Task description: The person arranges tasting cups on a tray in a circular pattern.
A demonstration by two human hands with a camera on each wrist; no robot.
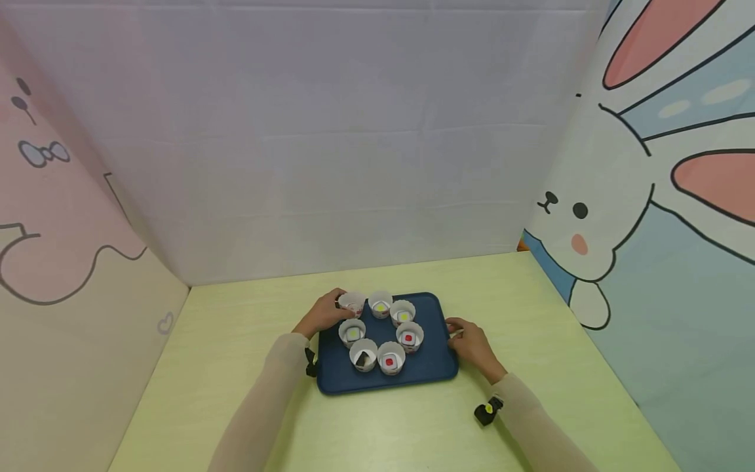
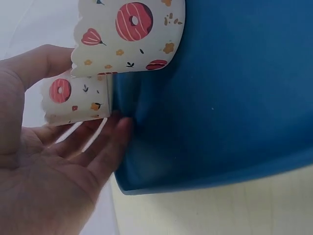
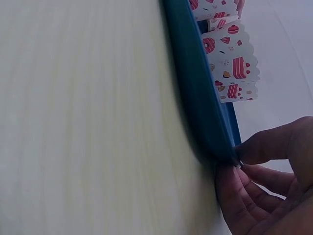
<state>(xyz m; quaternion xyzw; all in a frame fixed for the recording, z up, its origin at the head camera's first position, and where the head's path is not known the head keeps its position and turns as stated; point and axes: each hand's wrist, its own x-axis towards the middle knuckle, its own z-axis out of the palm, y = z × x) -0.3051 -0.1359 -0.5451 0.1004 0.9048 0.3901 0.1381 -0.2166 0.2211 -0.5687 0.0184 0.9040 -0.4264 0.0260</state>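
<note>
Tray: I see the dark blue rectangular plastic tray (image 1: 436,367) at lower centre, long axis near to far, between both hands.
Left hand (image 1: 323,313): fingers round the patterned white paper cup (image 1: 351,302), tray's far-left corner.
Right hand (image 1: 472,344): pinching the tray's right rim.
Nearer: both touch.

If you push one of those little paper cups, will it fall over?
Probably. The cups look like thin paper, so likely very light and easy to tip or slide on the smooth tray. The wavy rims would likely squash if pinched. The left hand holds one.
</note>
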